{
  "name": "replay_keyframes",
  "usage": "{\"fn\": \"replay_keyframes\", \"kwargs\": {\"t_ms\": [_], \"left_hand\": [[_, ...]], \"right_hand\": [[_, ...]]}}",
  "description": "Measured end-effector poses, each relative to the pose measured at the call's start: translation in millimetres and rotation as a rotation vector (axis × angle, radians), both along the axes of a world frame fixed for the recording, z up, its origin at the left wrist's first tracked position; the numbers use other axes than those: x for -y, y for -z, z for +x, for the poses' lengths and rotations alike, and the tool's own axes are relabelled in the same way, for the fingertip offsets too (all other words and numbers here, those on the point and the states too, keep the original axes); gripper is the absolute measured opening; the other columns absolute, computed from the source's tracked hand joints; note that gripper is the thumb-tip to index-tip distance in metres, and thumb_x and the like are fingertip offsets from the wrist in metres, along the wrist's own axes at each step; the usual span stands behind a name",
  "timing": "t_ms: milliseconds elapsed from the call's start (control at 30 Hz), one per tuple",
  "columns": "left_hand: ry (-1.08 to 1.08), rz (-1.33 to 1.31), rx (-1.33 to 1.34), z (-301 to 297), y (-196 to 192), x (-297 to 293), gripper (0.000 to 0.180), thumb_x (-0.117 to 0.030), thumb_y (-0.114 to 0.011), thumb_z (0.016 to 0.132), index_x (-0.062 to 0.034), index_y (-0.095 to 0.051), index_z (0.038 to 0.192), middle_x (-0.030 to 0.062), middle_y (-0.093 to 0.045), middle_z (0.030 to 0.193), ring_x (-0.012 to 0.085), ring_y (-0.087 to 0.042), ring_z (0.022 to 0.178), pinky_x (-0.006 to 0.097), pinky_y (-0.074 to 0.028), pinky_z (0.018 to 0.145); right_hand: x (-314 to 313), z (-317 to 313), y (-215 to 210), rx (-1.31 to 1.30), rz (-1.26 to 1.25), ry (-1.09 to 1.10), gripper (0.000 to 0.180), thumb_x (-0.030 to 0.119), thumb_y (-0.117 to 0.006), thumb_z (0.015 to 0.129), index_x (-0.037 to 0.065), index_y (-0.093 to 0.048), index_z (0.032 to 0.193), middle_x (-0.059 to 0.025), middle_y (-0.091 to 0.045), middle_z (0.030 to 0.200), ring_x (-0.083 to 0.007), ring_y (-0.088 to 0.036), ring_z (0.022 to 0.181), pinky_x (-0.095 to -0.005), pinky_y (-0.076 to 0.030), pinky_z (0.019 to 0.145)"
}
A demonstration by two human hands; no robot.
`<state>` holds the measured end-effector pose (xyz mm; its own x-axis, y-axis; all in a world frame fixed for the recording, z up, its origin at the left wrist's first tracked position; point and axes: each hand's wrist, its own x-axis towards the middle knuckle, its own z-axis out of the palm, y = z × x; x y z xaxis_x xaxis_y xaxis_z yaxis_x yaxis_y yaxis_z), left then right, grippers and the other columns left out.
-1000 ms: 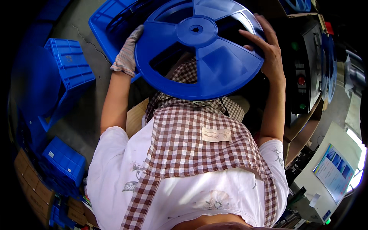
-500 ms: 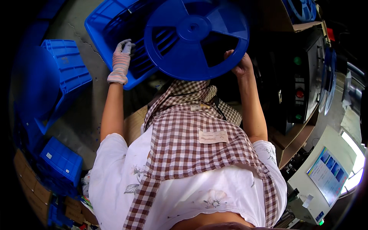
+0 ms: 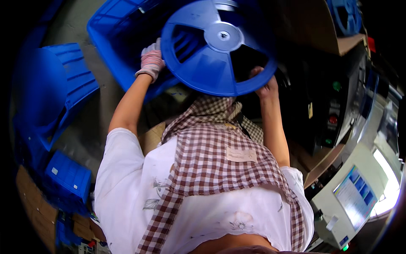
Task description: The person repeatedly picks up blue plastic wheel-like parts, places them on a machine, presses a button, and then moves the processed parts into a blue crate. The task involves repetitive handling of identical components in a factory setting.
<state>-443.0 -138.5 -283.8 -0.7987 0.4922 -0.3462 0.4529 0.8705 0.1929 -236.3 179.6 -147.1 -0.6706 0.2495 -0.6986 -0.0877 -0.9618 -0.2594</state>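
Note:
A blue plastic reel, round with wide cut-outs and a centre hub, is tilted in front of me. My right hand, bare, grips its lower right rim, with some fingers behind it. My left hand, in a pale glove with a striped cuff, is beside the left rim, above a blue crate. Its fingers are blurred, and I cannot tell whether they grip the rim. Slats of the same blue show through the reel's left cut-out.
A ribbed blue crate stands on the floor at left, with a blue lidded bin nearer. At right are a dark machine panel with a red button and a pale cabinet. Another blue reel sits in a cardboard box.
My left hand has moved right, from over the crate to the reel's left rim. The reel has shifted slightly down and tilted, its face now catching more light. My right hand keeps its hold.

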Motion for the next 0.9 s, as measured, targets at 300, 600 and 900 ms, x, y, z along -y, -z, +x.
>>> {"fn": "replay_keyframes", "kwargs": {"t_ms": [300, 600, 900], "left_hand": [[-0.145, 0.06, -0.054, -81.5, -26.3, 34.4, 0.048, -0.012, -0.059, 0.08, -0.0151, -0.047, 0.126, 0.013, -0.059, 0.116, 0.0318, -0.056, 0.109, 0.042, -0.046, 0.091], [-0.079, -0.04, -0.086, -77.3, -55.8, 45.7, 0.084, -0.039, -0.076, 0.072, -0.0109, -0.033, 0.138, 0.0194, -0.053, 0.126, 0.0356, -0.05, 0.117, 0.041, -0.042, 0.098], [-0.167, 0.231, -0.315, -95.2, -77.7, 46.3, 0.057, -0.037, -0.065, 0.082, -0.0116, -0.047, 0.13, 0.0162, -0.049, 0.129, 0.0352, -0.046, 0.12, 0.042, -0.041, 0.099]], "right_hand": [[-8.6, 7.0, -32.5, -0.094, 0.061, -0.004, 0.012, -0.002, -0.056, 0.08, 0.005, -0.057, 0.07, -0.0096, -0.053, 0.066, -0.0212, -0.057, 0.063, -0.0377, -0.055, 0.07], [9.1, -13.4, -65.3, -0.205, -0.051, 0.005, 0.013, 0.0, -0.061, 0.08, -0.001, -0.056, 0.067, -0.0109, -0.056, 0.071, -0.0221, -0.059, 0.071, -0.032, -0.054, 0.075], [12.8, -41.6, -75.7, -0.236, -0.134, 0.017, 0.014, 0.004, -0.057, 0.084, -0.002, -0.06, 0.072, -0.0123, -0.062, 0.073, -0.0228, -0.062, 0.074, -0.0335, -0.055, 0.077]]}}
